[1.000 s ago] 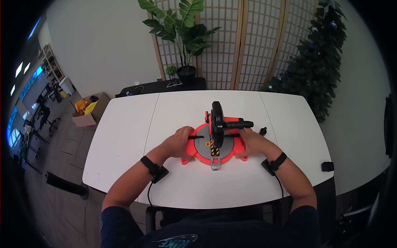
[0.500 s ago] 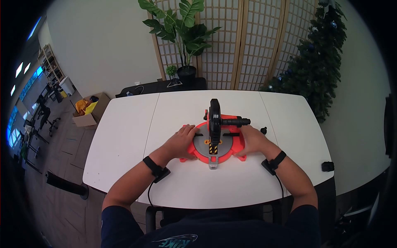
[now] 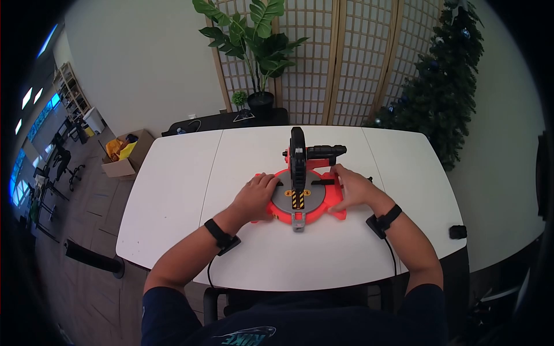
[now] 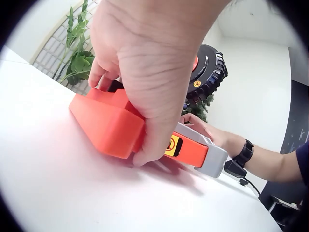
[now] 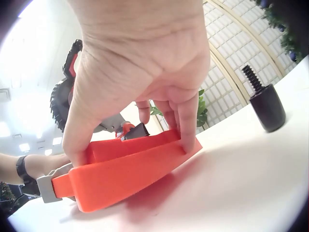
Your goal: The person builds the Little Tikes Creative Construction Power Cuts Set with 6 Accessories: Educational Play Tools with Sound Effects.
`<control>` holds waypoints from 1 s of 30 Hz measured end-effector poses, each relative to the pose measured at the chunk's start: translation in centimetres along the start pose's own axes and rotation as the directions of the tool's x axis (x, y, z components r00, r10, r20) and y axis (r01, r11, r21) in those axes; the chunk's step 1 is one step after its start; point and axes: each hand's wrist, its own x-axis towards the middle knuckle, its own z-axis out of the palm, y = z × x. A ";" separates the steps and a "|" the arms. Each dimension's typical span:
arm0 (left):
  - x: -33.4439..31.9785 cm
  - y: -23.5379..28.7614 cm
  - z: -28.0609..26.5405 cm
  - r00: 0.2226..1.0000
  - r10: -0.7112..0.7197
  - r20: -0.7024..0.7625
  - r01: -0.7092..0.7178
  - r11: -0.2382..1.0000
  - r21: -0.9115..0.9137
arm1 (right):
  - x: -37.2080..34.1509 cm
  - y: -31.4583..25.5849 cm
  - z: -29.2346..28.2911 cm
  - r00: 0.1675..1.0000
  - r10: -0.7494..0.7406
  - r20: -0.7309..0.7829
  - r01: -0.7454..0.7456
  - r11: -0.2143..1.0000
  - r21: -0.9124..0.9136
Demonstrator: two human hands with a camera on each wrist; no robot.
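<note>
Between both hands is a toy miter saw (image 3: 283, 200) with an orange-red base, a grey round plate, a black toothed blade (image 3: 297, 155) standing upright and a black handle (image 3: 325, 151). My left hand (image 3: 252, 198) grips the left end of the base, its thumb low at the near edge and its fingers over the back. On the opposite end, my right hand (image 3: 356, 187) grips the base (image 5: 123, 176) with thumb near and fingertips far. A shadow falls on the table under the base in both wrist views.
A black knob with a threaded stud (image 5: 267, 107) stands on the white table (image 3: 173, 202), just beyond the right hand. At the table's right edge lies a small black object (image 3: 457, 232). Behind the table are a potted plant (image 3: 259, 101) and a decorated tree (image 3: 435, 86).
The saw has shifted slightly away from me and to the left, its blade and handle with it. Both hands have kept hold of the base ends.
</note>
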 end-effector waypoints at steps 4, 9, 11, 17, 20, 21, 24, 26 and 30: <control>0.2 0.1 0.2 1.000 -0.007 -0.006 0.007 1.000 0.008 | 0.0 0.7 0.5 0.998 -0.042 -0.046 0.045 0.997 0.059; 0.2 0.5 -0.7 1.000 -0.001 0.020 0.000 0.998 0.063 | -0.2 1.5 0.8 0.998 -0.065 -0.026 0.068 0.988 0.139; 0.3 0.7 -1.1 0.999 -0.006 0.040 0.004 0.998 0.064 | -0.4 1.2 0.7 0.997 -0.079 -0.010 0.079 0.984 0.159; 0.5 0.5 -1.2 0.996 -0.037 0.082 0.031 0.996 0.081 | -1.8 0.8 -0.6 0.998 0.048 -0.041 -0.043 0.991 0.124; 0.6 0.5 -1.2 0.992 -0.069 0.109 0.061 0.996 0.069 | -2.2 2.3 -1.2 0.951 0.068 -0.300 -0.086 0.995 -0.048; 0.7 0.5 -1.3 0.991 -0.076 0.114 0.068 0.995 0.076 | -2.4 3.4 -1.0 0.951 0.068 -0.300 -0.086 0.995 -0.048; 0.7 0.3 -0.9 0.994 -0.063 0.094 0.055 0.995 0.080 | -3.1 4.6 -1.0 0.899 0.169 -0.404 -0.318 0.886 -0.338; 0.8 0.4 -1.1 0.992 -0.067 0.104 0.059 0.996 0.073 | -3.4 4.6 -1.0 0.882 0.281 -0.379 -0.404 0.864 -0.300; 0.8 0.3 -1.3 0.993 -0.057 0.107 0.050 0.997 0.066 | -3.8 6.5 -0.3 0.870 0.403 -0.285 -0.465 0.863 -0.200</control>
